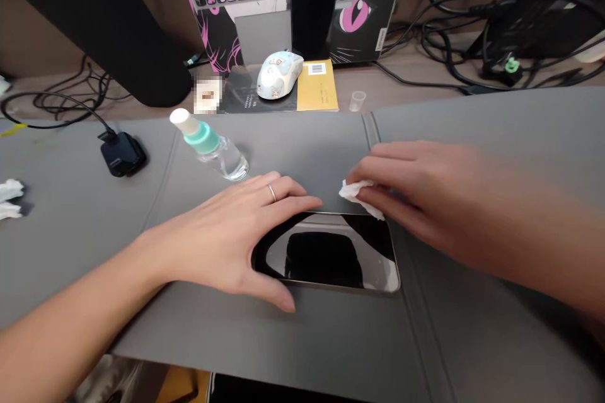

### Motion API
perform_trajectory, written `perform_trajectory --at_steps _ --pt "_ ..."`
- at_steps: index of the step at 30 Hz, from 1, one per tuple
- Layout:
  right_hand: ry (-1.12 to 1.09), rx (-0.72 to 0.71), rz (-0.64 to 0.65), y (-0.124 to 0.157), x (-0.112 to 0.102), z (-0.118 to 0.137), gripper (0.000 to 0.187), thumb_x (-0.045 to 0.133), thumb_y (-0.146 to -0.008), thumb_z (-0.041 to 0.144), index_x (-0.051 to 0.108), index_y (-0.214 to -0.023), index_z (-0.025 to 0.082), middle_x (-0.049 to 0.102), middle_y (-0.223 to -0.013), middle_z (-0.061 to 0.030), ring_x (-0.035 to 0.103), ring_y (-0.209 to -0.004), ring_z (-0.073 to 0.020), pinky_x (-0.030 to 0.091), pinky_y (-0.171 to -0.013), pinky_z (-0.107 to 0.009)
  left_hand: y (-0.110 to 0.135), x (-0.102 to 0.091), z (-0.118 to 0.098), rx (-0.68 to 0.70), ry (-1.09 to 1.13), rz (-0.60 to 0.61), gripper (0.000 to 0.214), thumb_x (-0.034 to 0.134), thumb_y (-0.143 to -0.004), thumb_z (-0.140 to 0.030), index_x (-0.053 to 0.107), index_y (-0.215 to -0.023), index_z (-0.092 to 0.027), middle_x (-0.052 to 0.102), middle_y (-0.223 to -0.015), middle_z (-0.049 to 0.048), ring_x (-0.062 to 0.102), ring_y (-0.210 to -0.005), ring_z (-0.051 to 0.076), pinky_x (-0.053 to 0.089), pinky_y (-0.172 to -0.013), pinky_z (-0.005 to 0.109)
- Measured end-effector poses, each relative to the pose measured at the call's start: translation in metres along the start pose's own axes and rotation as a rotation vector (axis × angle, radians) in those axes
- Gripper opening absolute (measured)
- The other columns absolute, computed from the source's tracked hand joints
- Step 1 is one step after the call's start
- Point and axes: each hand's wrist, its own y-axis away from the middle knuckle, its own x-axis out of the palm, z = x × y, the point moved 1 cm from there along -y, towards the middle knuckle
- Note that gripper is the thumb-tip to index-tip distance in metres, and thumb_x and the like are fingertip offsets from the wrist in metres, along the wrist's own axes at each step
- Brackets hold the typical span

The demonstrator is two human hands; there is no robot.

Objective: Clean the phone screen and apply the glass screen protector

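A smartphone with a dark, shiny screen lies flat on the grey desk mat. My left hand rests across its left end, fingers along the far edge and thumb by the near edge; a ring is on one finger. Above the phone's far right corner, my right hand pinches a crumpled white tissue, its lower tip at the phone's edge. The right forearm is blurred. Behind my left hand stands a clear spray bottle with a turquoise collar and white cap.
Behind the mat are a patterned mouse, a laptop, a yellow booklet and a small clear cap. A black adapter and crumpled tissues lie left. Tangled cables fill the back right.
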Motion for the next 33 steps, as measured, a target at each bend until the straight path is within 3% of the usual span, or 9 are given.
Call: perform_trajectory --at_steps 4,7,10,14,17,20,27,30,33 --pt "-0.064 0.049 0.070 -0.001 -0.002 -0.004 0.033 0.044 -0.112 0.045 0.061 -0.091 0.025 0.066 -0.076 -0.0003 0.057 -0.066 -0.0200 0.030 -0.059 -0.034 0.002 0.000 0.002 -0.013 -0.065 -0.011 0.095 0.082 -0.080 -0.078 0.056 -0.153 -0.023 0.060 -0.132 0.0120 0.064 -0.114 0.032 0.056 -0.091 0.044" --pt "-0.070 0.072 0.118 -0.004 0.000 -0.005 0.028 0.047 -0.111 0.042 0.064 -0.096 0.025 0.068 -0.075 0.0003 0.061 -0.067 -0.0195 0.028 -0.059 -0.034 0.004 0.002 0.002 -0.021 -0.083 -0.010 0.089 0.084 -0.082 -0.071 0.056 -0.153 -0.025 0.060 -0.133 0.0112 0.064 -0.114 0.032 0.056 -0.091 0.044" --pt "-0.061 0.131 0.043 -0.005 -0.002 -0.005 0.022 0.053 -0.109 0.039 0.068 -0.115 0.025 0.071 -0.076 0.0000 0.061 -0.066 -0.0195 0.028 -0.059 -0.033 0.006 0.004 0.001 -0.033 -0.068 -0.009 0.079 0.083 -0.086 -0.061 0.057 -0.152 -0.026 0.060 -0.136 0.0109 0.063 -0.116 0.032 0.055 -0.094 0.044" --pt "-0.049 0.176 -0.046 -0.003 -0.010 -0.004 0.035 0.056 -0.108 0.050 0.069 -0.125 0.023 0.068 -0.072 -0.0002 0.061 -0.069 -0.0214 0.032 -0.065 -0.033 0.006 0.006 0.002 -0.047 -0.025 -0.022 0.074 0.083 -0.086 -0.056 0.058 -0.151 -0.032 0.060 -0.136 0.0086 0.062 -0.117 0.031 0.055 -0.096 0.044" --pt "-0.084 0.090 -0.026 0.000 -0.015 0.000 0.035 0.053 -0.110 0.053 0.073 -0.110 0.024 0.065 -0.068 0.0011 0.059 -0.068 -0.0195 0.032 -0.066 -0.033 0.006 0.006 0.003 -0.055 -0.017 -0.021 0.073 0.082 -0.087 -0.056 0.055 -0.152 -0.036 0.059 -0.135 0.0073 0.062 -0.118 0.031 0.054 -0.096 0.045" --pt "-0.117 -0.042 0.075 0.005 -0.021 0.004 0.034 0.056 -0.109 0.052 0.069 -0.094 0.024 0.064 -0.069 0.0024 0.056 -0.067 -0.0167 0.031 -0.064 -0.034 0.006 0.006 0.004 -0.051 -0.021 0.004 0.075 0.081 -0.089 -0.057 0.050 -0.155 -0.037 0.058 -0.137 0.0081 0.061 -0.122 0.032 0.055 -0.098 0.046" --pt "-0.089 -0.065 0.296 0.022 -0.013 0.000 0.037 0.063 -0.103 0.061 0.068 -0.098 0.025 0.071 -0.090 -0.0015 0.060 -0.069 -0.0186 0.037 -0.058 -0.034 0.010 0.006 0.004 -0.067 -0.021 -0.008 0.072 0.080 -0.088 -0.055 0.051 -0.152 -0.036 0.059 -0.135 0.0074 0.064 -0.115 0.030 0.058 -0.093 0.043" --pt "-0.018 -0.113 0.236 0.032 -0.003 0.003 0.048 0.067 -0.098 0.068 0.070 -0.114 0.023 0.074 -0.112 -0.0092 0.066 -0.083 -0.0248 0.043 -0.063 -0.037 0.010 0.005 0.003 -0.074 -0.028 -0.013 0.074 0.081 -0.085 -0.053 0.053 -0.151 -0.035 0.061 -0.133 0.0072 0.066 -0.113 0.029 0.059 -0.090 0.041" --pt "0.063 -0.218 0.130 0.038 0.003 0.012 0.054 0.070 -0.096 0.067 0.069 -0.121 0.019 0.071 -0.115 -0.0119 0.065 -0.093 -0.0291 0.047 -0.072 -0.041 0.010 0.003 0.001 -0.070 -0.043 -0.007 0.075 0.082 -0.085 -0.048 0.054 -0.151 -0.032 0.062 -0.134 0.0076 0.066 -0.117 0.029 0.059 -0.094 0.042"
